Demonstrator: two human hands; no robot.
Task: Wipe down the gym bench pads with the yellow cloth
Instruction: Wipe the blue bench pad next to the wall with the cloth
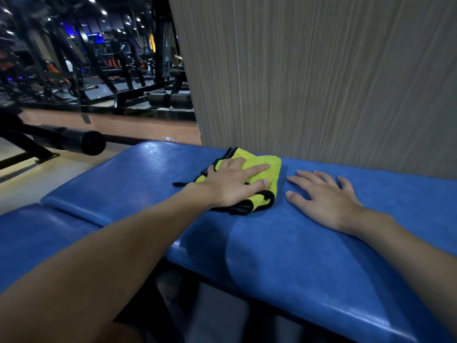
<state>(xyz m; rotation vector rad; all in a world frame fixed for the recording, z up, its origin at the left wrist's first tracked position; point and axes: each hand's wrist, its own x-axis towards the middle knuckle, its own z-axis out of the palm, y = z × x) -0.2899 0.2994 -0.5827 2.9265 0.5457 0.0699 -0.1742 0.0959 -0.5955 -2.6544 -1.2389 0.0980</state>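
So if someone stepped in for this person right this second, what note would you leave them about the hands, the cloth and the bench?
Left hand: flat, fingers straight, pressing the folded yellow cloth onto the long blue pad, near its far edge by the wall panel.
Right hand: flat and bare on the same pad, just right of the cloth, not touching it.
Done: the cloth is on this pad; how much is already wiped cannot be told.
Left: probably the rest of this pad, then the shorter blue pad at the left.

Blue bench pad (296,243) carries yellow cloth (268,167), right hand (326,199) flat.
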